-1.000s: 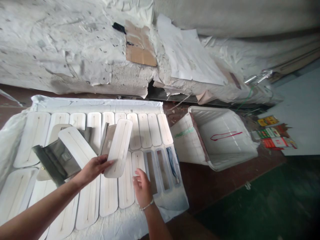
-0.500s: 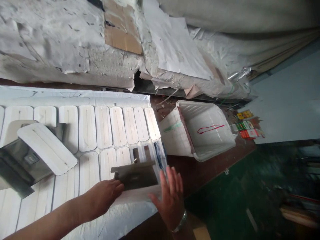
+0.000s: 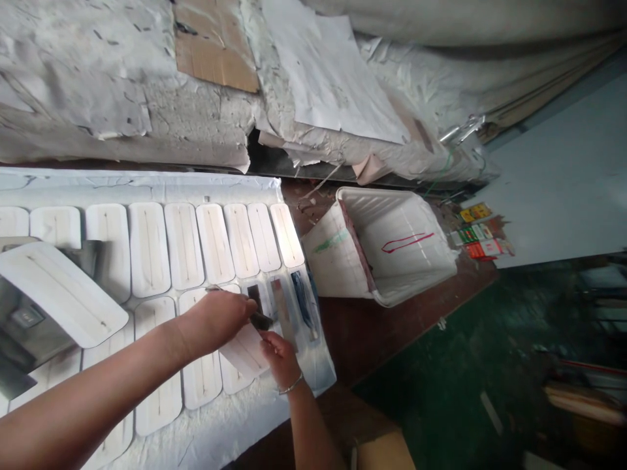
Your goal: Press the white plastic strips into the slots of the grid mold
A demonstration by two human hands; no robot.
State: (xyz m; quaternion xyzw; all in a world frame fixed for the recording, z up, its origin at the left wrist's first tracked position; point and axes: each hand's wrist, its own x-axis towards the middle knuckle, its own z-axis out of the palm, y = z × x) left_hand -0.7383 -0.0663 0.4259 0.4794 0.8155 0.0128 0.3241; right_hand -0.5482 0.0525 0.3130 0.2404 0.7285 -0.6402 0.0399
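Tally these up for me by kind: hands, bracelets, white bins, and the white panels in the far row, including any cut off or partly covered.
Hands: 2, left hand and right hand
Bracelet: 1
White bin: 1
Far-row white panels: 9
Total: 13

Dim, hazy — edges stretched (lower right darkest)
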